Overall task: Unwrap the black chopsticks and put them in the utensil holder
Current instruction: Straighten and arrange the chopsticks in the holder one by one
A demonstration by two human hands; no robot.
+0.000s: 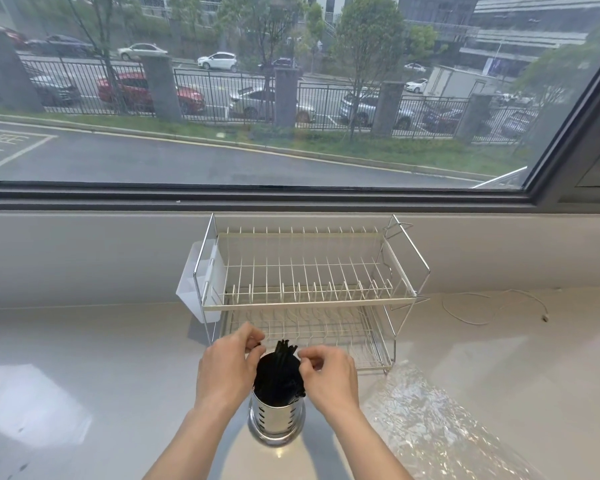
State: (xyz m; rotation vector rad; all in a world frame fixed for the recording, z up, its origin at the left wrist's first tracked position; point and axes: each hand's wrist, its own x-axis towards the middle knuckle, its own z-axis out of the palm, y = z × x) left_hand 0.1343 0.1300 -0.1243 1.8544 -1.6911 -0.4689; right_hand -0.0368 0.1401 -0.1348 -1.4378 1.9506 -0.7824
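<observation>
Most of the job looks done: black chopsticks stand bundled in the utensil holder, tips fanned above its rim. No wrap visible on them, though a thin film would be hard to tell at this size.

Left hand just left of the holder, thumb and forefinger pinched together at rim height; something small and dark sits at the pinch, cannot tell what. Right hand just right of the holder, fingers curled in a loose pinch touching the bundle's edge; whether it has hold of a stick, cannot tell. Judgement: final tidying or seating of the bundle; little left but letting go.

Materials:
- Holder: polished steel cylinder, oval perforations round the wall, flared base, mirror glare.
- Chopsticks: matte black, thin, straight.
- Clear plastic wrap lies crumpled to the holder's right on the tabletop, glossy, wrinkled.
- Dish rack behind the holder: two tiers, cream-coated wire, chrome frame, translucent white plastic caddy hung on its left end.
- Tabletop: pale, smooth, semi-gloss.
- White cable well right of the holder, beyond the rack.
</observation>
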